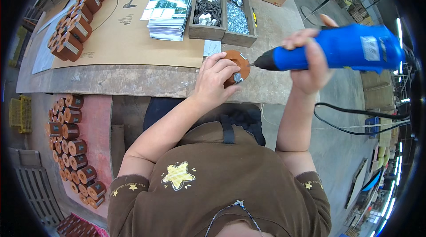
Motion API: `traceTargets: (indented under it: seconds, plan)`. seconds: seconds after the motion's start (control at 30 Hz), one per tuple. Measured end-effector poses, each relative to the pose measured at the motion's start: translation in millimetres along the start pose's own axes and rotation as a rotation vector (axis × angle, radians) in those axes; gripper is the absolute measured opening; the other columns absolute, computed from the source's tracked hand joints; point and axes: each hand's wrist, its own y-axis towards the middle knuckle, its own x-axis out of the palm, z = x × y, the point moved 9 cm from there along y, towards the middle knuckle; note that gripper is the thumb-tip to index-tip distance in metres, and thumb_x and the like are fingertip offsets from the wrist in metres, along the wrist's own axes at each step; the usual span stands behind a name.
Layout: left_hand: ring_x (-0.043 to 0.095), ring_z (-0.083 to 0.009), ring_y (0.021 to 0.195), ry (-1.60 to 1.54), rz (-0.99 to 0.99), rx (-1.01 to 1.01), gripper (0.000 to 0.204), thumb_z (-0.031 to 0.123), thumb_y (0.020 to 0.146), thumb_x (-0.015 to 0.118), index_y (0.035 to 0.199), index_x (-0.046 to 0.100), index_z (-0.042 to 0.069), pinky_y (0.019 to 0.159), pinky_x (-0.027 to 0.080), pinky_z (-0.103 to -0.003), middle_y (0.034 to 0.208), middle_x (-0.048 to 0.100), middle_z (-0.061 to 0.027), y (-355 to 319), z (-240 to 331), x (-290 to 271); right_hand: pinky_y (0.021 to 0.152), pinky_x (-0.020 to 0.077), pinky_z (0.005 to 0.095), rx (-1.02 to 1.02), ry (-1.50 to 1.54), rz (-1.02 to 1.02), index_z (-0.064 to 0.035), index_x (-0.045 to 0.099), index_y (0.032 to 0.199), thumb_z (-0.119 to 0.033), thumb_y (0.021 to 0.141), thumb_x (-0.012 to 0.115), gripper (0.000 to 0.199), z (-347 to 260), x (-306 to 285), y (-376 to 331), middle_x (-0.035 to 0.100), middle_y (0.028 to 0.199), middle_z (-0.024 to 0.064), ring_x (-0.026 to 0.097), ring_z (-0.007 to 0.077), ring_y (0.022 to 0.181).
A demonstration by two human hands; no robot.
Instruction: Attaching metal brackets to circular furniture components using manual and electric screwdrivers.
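Observation:
A round orange-brown wooden piece (pixel 242 61) lies near the table's front edge, with a small silver metal part (pixel 238 77) on its near side. My left hand (pixel 217 77) is closed over the left side of this piece and holds it down. In my right hand (pixel 313 57) is a blue electric screwdriver (pixel 350 50), held level with its black nose pointing left. The tip of its bit meets or nearly meets the piece's right edge; I cannot tell which. My left fingers partly hide the piece's dark recess.
Past the piece stand two wooden trays, one with dark parts (pixel 208 6), one with silver screws (pixel 237 17). Left of them are stacked printed cards (pixel 166 26) on a cardboard sheet (pixel 128 37). Similar round pieces stand in rows (pixel 71 46) and on a lower red board (pixel 95 117). A black cable (pixel 350 110) hangs right.

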Motion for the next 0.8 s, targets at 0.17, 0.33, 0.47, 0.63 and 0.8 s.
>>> traceTargets:
  seconds: [0.17,0.33,0.47,0.63,0.8]
  plan:
    - [0.047,-0.0302,0.109,-0.061,-0.126,0.050,0.037,-0.001,0.057,0.070,0.093,0.060,0.003,0.093,0.038,-0.039,0.098,0.060,-0.0079,10,-14,-6,0.069,0.0422,0.0383,-0.004,0.059,0.086,-0.0012,0.034,0.122,-0.019,0.082,0.048,0.046,-34,-37,-2,0.053,0.078,0.0093,0.050,0.0196,0.071]
    - [0.047,-0.0305,0.110,0.138,-0.340,0.201,0.038,-0.005,0.060,0.062,0.097,0.058,0.000,0.094,0.038,-0.039,0.110,0.056,-0.0113,19,-9,-25,0.067,0.0448,0.0386,-0.008,0.142,0.139,-0.0029,0.031,0.124,-0.020,0.083,0.046,0.046,-52,-58,-24,0.053,0.079,0.0095,0.052,0.0204,0.070]
    - [0.045,-0.0314,0.114,0.067,-0.188,0.012,0.046,0.005,0.064,0.069,0.107,0.053,-0.001,0.094,0.039,-0.038,0.121,0.049,-0.0151,-2,-15,-32,0.068,0.0451,0.0381,-0.012,0.141,0.164,-0.0024,0.031,0.123,-0.021,0.085,0.046,0.045,-57,-68,-34,0.053,0.080,0.0092,0.052,0.0192,0.070]
    - [0.050,-0.0316,0.108,0.121,0.063,0.134,0.050,0.011,0.060,0.076,0.104,0.056,0.000,0.088,0.042,-0.039,0.116,0.054,-0.0139,-24,-19,-31,0.068,0.0456,0.0381,-0.011,0.155,0.134,-0.0016,0.030,0.124,-0.021,0.085,0.047,0.046,-56,-70,-37,0.053,0.080,0.0093,0.052,0.0191,0.072]
    - [0.051,-0.0327,0.104,0.117,0.232,0.000,0.045,0.014,0.055,0.079,0.093,0.059,0.002,0.087,0.042,-0.041,0.111,0.055,-0.0151,-18,-6,-43,0.068,0.0455,0.0378,0.000,0.149,0.159,-0.0013,0.030,0.124,-0.021,0.085,0.047,0.047,-50,-72,-41,0.053,0.080,0.0094,0.052,0.0190,0.071]
